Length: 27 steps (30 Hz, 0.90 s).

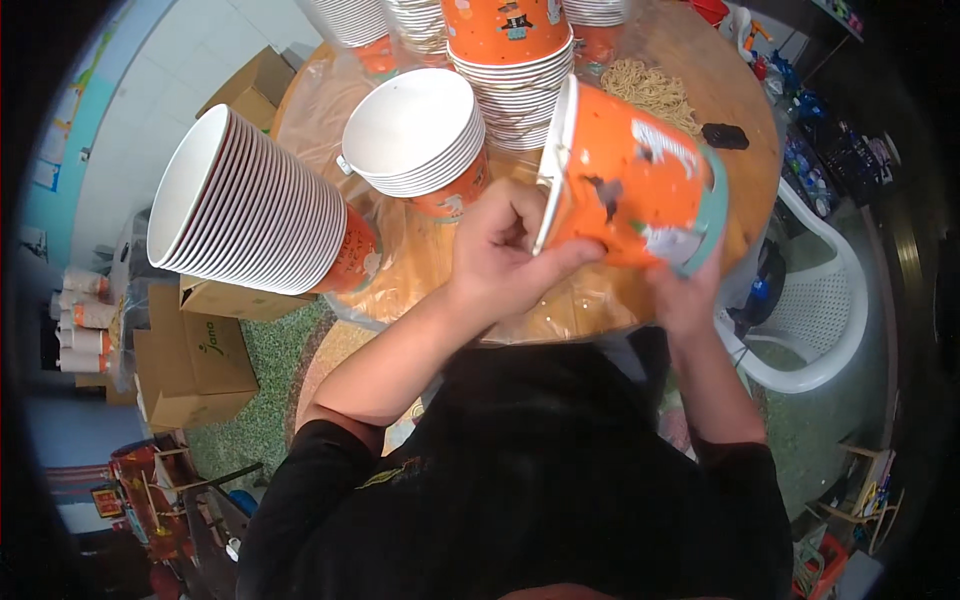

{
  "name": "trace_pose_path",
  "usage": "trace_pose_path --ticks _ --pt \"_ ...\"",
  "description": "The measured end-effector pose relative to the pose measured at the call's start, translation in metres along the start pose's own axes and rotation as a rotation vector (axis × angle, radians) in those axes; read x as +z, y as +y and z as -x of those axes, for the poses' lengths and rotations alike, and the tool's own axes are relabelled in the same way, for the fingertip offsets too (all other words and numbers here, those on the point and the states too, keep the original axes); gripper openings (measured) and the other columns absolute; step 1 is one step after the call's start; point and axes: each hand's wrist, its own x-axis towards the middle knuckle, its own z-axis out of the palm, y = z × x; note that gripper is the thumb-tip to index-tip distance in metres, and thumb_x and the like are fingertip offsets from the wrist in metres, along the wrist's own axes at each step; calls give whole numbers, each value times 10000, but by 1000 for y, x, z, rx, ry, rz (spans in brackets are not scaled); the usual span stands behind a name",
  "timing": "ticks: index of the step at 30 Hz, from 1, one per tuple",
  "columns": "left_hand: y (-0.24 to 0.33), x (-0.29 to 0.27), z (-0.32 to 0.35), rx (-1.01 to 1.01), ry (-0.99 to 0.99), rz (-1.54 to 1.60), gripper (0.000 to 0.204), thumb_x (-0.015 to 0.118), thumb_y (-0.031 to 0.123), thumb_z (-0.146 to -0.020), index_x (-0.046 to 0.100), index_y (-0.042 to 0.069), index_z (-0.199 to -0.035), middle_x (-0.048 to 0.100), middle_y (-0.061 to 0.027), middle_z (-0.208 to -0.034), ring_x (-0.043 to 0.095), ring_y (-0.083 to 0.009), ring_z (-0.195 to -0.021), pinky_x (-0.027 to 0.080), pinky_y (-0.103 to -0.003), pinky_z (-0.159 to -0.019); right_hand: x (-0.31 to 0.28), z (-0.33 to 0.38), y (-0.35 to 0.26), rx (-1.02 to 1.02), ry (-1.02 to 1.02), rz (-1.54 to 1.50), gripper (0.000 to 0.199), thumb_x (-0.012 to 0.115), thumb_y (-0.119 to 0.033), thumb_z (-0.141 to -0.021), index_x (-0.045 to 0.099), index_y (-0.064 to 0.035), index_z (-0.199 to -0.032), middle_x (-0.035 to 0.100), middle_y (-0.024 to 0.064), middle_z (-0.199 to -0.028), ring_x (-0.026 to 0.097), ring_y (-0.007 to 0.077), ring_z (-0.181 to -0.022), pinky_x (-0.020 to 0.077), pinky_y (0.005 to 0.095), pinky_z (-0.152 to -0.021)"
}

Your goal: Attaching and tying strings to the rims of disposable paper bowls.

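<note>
An orange paper bucket [630, 180] with printed figures and a teal band at its base lies tilted on its side in the air over the near part of the table. My left hand [505, 250] grips it by the white rim, thumb pressed on the outer wall and the other fingers partly hidden. Under the teal base end, my right hand [690, 295] supports it, its fingers mostly hidden behind the bucket. A thin tan cord seems to run along the rim. Beyond the bucket lies a heap of tan cords [648, 92].
A round wooden table [745, 200] under clear plastic carries a leaning bucket stack [265, 210], a shorter stack [430, 150], a tall stack [510, 100] and a small black object [725, 136]. A white plastic chair [850, 300] stands right; cardboard boxes [200, 360] sit left.
</note>
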Motion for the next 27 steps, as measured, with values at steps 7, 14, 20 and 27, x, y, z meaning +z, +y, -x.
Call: trace_pose_path --ticks 7,14,20,27 --pt "1 1 -72 -208 185 7 277 842 132 -1028 614 8 -1124 706 -30 -1014 652 -73 -851 548 -257 -745 14 -118 -40 -447 14 499 1045 962 -179 -850 350 -13 -1680 495 173 -1605 525 287 -1487 470 447 -1232" --pt "-2 -12 -145 -232 324 491 307 682 85 -1077 580 -42 -1338 709 -179 -1234 704 -275 -1186 601 -406 -1064 95 -247 -91 -661 35 883 548 960 -370 -834 792 27 -1171 765 226 -1265 697 419 -1280 523 438 -1151" --pt "-26 -25 -146 -248 407 708 371 678 128 -1071 566 -32 -1386 661 -182 -1373 631 -306 -1340 525 -468 -1203 130 -308 -84 -589 -142 1107 735 972 -492 -794 782 51 -1252 798 255 -1210 767 376 -1185 592 401 -1040" --pt "-9 -28 -82 -204 332 266 557 711 83 -1066 462 -59 -1543 601 -194 -1519 636 -291 -1363 562 -420 -1154 144 -315 -59 -389 -459 1326 675 893 -554 -869 810 6 -1236 804 268 -1201 781 426 -1116 614 470 -1003"
